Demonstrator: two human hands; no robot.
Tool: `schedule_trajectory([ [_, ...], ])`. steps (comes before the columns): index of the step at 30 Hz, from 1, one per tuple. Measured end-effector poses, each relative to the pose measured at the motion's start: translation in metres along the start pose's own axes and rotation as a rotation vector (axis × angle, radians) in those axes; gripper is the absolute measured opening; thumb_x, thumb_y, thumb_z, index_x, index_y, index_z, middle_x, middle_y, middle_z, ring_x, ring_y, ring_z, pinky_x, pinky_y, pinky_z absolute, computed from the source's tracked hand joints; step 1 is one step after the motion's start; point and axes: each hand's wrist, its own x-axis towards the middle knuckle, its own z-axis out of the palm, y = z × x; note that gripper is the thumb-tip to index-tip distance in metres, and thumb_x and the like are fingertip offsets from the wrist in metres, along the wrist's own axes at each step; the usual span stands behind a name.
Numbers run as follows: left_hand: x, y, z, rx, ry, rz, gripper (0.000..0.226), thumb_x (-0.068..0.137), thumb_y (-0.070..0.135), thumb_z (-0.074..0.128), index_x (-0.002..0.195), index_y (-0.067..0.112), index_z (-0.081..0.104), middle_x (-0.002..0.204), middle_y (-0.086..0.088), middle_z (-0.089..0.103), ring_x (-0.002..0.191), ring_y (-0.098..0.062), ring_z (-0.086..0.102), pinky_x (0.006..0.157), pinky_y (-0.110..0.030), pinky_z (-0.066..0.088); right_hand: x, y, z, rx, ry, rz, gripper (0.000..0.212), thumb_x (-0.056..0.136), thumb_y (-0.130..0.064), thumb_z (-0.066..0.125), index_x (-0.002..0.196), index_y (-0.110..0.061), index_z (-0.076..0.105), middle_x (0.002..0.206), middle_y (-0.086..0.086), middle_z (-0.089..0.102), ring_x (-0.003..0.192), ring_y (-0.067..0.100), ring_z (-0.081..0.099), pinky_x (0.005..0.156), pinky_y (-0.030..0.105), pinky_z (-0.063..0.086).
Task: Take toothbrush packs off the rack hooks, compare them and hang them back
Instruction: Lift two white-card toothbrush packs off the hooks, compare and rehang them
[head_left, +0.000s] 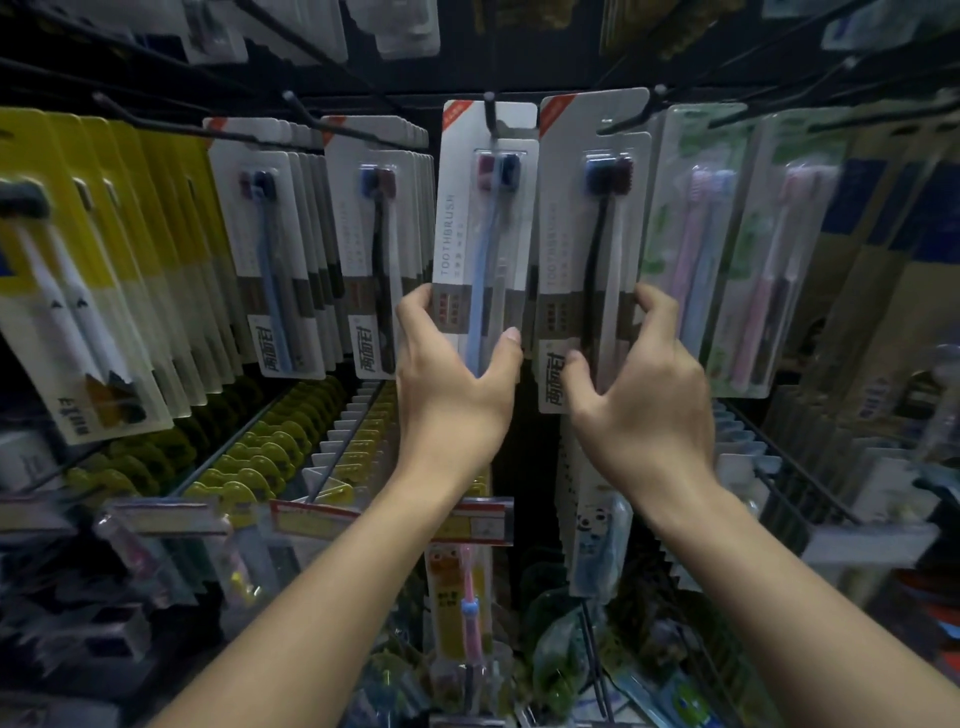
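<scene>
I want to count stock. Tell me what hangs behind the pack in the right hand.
Behind the black-brush pack gripped by the right hand, one more white pack edge shows along its right side. Whether others hang behind that on the hook cannot be seen; the front pack covers them.

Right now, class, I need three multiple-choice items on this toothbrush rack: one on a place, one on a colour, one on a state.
1. Where does the left hand grip its toothbrush pack?
A. the top edge
B. the lower part
C. the hook

2. What colour are the packs at far left?
A. yellow
B. red
C. purple

3. What is the right hand doing?
A. hanging idle
B. pointing at a shelf
C. holding a pack

Key: 1 B, its fingers wrap the pack's lower sides; 2 A, the cards are yellow on top; 3 C, thumb and fingers clasp the black-brush pack's lower part.
</scene>
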Motion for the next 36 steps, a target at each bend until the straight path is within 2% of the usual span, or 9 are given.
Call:
schedule_trajectory([
  [3,0.000,0.001,-0.003,-0.004,0.037,-0.007,0.069,0.090,0.033,0.078,0.143,0.020,0.036,0.123,0.003,0.056,0.099,-0.008,0.057,0.073,0.004,0.039,-0.002,0.003,-0.002,0.006,-0.003,-0.010,0.071,0.094,-0.041,0.068,0.150,-0.018,0.031,0.112,0.012,0.071,0.084,0.032,0.070,0.066,0.042,0.057],
  [7,0.000,-0.001,-0.006,0.007,0.066,0.016,0.067,0.088,0.033,0.079,0.140,0.020,0.039,0.118,0.003,0.061,0.103,-0.012,0.062,0.075,-0.002,0.043,-0.003,0.005,-0.007,0.001,-0.002,-0.024,0.071,0.095,-0.040,0.068,0.151,-0.018,0.031,0.116,0.012,0.071,0.088,0.032,0.071,0.069,0.042,0.057],
  [13,-0.003,-0.001,-0.014,0.025,0.090,0.065,0.068,0.087,0.032,0.080,0.140,0.022,0.039,0.119,0.004,0.060,0.109,-0.017,0.062,0.096,-0.035,0.054,-0.006,0.007,-0.012,0.004,-0.002,-0.038,0.072,0.095,-0.040,0.068,0.152,-0.020,0.029,0.124,0.007,0.070,0.099,0.029,0.071,0.079,0.044,0.059],
  [15,-0.003,-0.001,-0.017,0.024,0.085,0.079,0.069,0.087,0.032,0.080,0.140,0.021,0.038,0.121,0.004,0.060,0.111,-0.018,0.062,0.099,-0.039,0.055,-0.008,0.007,-0.013,0.019,-0.006,-0.047,0.070,0.095,-0.040,0.067,0.151,-0.021,0.028,0.121,0.002,0.070,0.097,0.025,0.071,0.079,0.046,0.060],
  [20,-0.005,-0.003,-0.025,0.020,0.078,0.108,0.068,0.087,0.030,0.080,0.140,0.020,0.038,0.123,0.003,0.058,0.112,-0.014,0.060,0.097,-0.024,0.050,-0.012,0.010,-0.013,0.043,0.000,-0.110,0.067,0.095,-0.040,0.065,0.148,-0.019,0.029,0.114,0.004,0.072,0.088,0.028,0.071,0.071,0.048,0.059],
  [23,-0.006,-0.006,-0.031,-0.006,0.065,0.164,0.064,0.087,0.027,0.080,0.136,0.019,0.040,0.117,0.002,0.061,0.104,-0.008,0.063,0.087,-0.010,0.048,-0.013,0.013,-0.015,0.056,0.005,-0.132,0.066,0.095,-0.039,0.066,0.146,-0.018,0.031,0.109,0.006,0.072,0.085,0.031,0.071,0.069,0.049,0.059],
  [28,-0.008,-0.009,-0.043,-0.010,0.086,0.237,0.059,0.085,0.021,0.081,0.130,0.016,0.043,0.105,0.014,0.060,0.096,0.000,0.063,0.081,-0.011,0.048,-0.012,0.014,-0.015,0.071,0.036,-0.155,0.067,0.093,-0.037,0.068,0.146,-0.015,0.034,0.108,0.009,0.071,0.083,0.032,0.070,0.066,0.047,0.059],
  [33,-0.008,-0.010,-0.053,-0.015,0.098,0.311,0.062,0.083,0.018,0.085,0.132,0.010,0.047,0.109,0.004,0.064,0.102,-0.007,0.065,0.085,-0.016,0.052,-0.013,0.014,-0.014,0.092,0.078,-0.191,0.065,0.092,-0.032,0.072,0.144,-0.009,0.041,0.099,0.008,0.071,0.074,0.031,0.068,0.061,0.039,0.055],
  [36,-0.009,-0.011,-0.057,0.008,0.113,0.340,0.068,0.081,0.018,0.087,0.135,0.006,0.048,0.114,0.000,0.064,0.106,-0.010,0.064,0.089,-0.019,0.052,-0.014,0.013,-0.013,0.094,0.110,-0.216,0.066,0.092,-0.032,0.073,0.144,-0.005,0.043,0.095,0.012,0.070,0.068,0.031,0.066,0.061,0.029,0.045],
])
